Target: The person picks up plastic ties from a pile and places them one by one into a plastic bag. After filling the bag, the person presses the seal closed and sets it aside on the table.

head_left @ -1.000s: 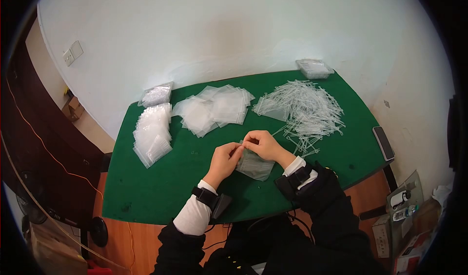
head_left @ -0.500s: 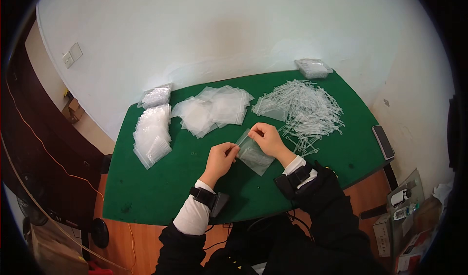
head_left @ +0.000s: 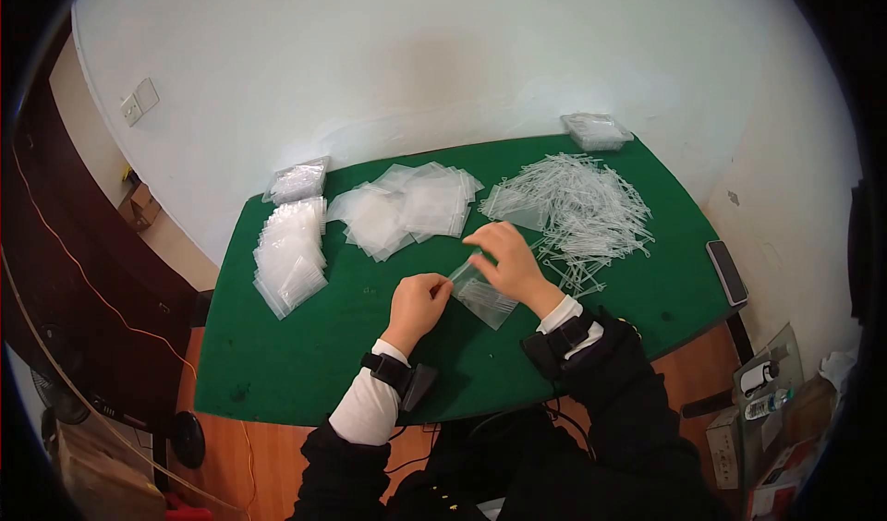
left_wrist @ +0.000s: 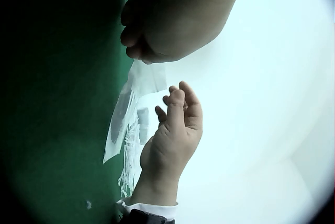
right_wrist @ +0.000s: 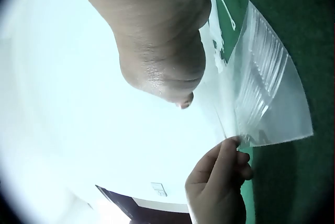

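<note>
My left hand [head_left: 417, 305] pinches one top corner of a clear zip bag [head_left: 484, 303] between thumb and fingertips. Inside the bag lie several thin clear plastic sticks, plain to see in the right wrist view as a row of lines [right_wrist: 267, 67]. My right hand [head_left: 506, 260] is just above the bag's other top corner, thumb and fingers parted and holding nothing. In the left wrist view the same right hand [left_wrist: 175, 135] shows its fingers apart from the bag [left_wrist: 123, 114], which hangs tilted from the left hand.
A loose heap of clear looped sticks [head_left: 591, 207] lies at the right of the green table [head_left: 351, 364]. Flat empty bags [head_left: 407, 207] spread at the back middle; filled bags [head_left: 291, 258] overlap at the left. Wrapped packs [head_left: 596, 131] stand by the wall, and a phone [head_left: 727, 272] lies at the right edge.
Both hands were together at the bag's top edge; the right hand then moved along it to the upper right and has let go. The left hand keeps its pinch.
</note>
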Available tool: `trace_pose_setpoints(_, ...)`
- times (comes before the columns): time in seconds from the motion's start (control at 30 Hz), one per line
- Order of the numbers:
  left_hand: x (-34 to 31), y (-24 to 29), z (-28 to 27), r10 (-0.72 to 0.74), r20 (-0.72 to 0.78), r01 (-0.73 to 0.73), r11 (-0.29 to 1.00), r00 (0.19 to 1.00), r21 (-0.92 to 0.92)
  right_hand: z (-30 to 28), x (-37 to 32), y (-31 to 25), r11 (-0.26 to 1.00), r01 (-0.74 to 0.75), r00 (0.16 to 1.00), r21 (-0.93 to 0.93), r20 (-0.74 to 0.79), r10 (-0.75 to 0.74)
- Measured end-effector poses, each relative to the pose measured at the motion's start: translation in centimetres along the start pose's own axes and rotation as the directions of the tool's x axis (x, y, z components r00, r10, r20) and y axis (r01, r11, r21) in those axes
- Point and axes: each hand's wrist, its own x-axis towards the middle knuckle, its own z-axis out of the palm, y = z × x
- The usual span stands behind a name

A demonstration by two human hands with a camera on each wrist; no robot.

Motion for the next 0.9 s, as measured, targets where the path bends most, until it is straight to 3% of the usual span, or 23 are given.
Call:
trace_pose_setpoints(0.1, 0.0, 0.2, 0.1, 0.224, -0.044, -0.213, 0.96, 0.974, 0.181, 0.8, -0.6, -0.5, 0.995, 0.103, 0.986, -0.02, 0.132, -0.099)
trace_pose_setpoints(0.13, 0.0, 0.4, 0.1, 0.224, -0.043, -0.213, 0.96, 0.974, 0.181, 1.0, -0.7, -0.5, 0.988, 0.155, 0.969, -0.024, 0.197, -0.147)
trace_pose_setpoints(0.27, -0.1, 1.0, 0.0, 0.254, -0.022, -0.245, 0.949, 0.967, 0.198, 1.0, -1.0, -0.1, 0.991, 0.133, 0.93, -0.022, 0.348, -0.117)
trace_pose_setpoints(0.57, -0.1, 1.0, 0.0, 0.256, -0.02, -0.249, 0.952, 0.966, 0.178, 1.0, -1.1, 0.3, 0.992, 0.11, 0.945, -0.069, 0.316, -0.083)
trace_pose_setpoints(0.83, -0.2, 0.3, -0.4, 0.105, 0.03, -0.108, 0.99, 0.994, 0.093, -0.2, -1.2, 1.4, 0.992, -0.088, 0.966, -0.085, 0.237, 0.106)
trace_pose_setpoints(0.9, -0.1, 0.2, -0.5, 0.049, 0.058, -0.053, 0.996, 0.997, 0.077, -0.2, -1.2, 1.8, 0.972, -0.234, 0.946, 0.009, 0.233, 0.225)
